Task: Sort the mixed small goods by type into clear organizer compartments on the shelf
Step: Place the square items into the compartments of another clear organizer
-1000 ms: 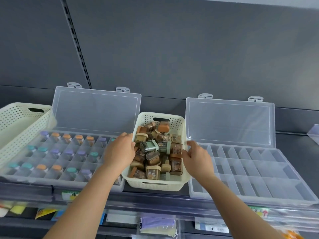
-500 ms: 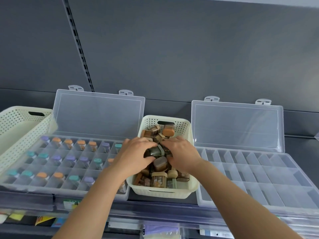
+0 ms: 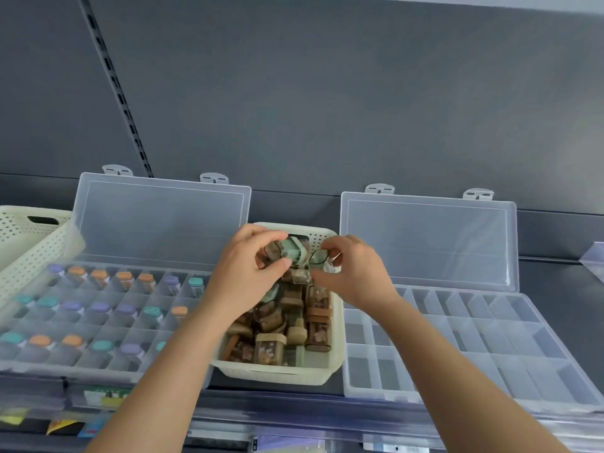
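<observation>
Head view: left hand point(image 3: 248, 273) pinches a small green-lidded box point(image 3: 294, 253) above the cream basket point(image 3: 277, 374); right hand point(image 3: 353, 273), at its three o'clock, pinches a thin dark loop. Two clear organizers: the left organizer point(image 3: 98, 364) holds capped vials, the right organizer point(image 3: 490, 354) is bare.

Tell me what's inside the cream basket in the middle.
The cream basket holds piled small jars with tan, brown and green lids. Both hands cover the back ones; lower layers are hidden.
</observation>
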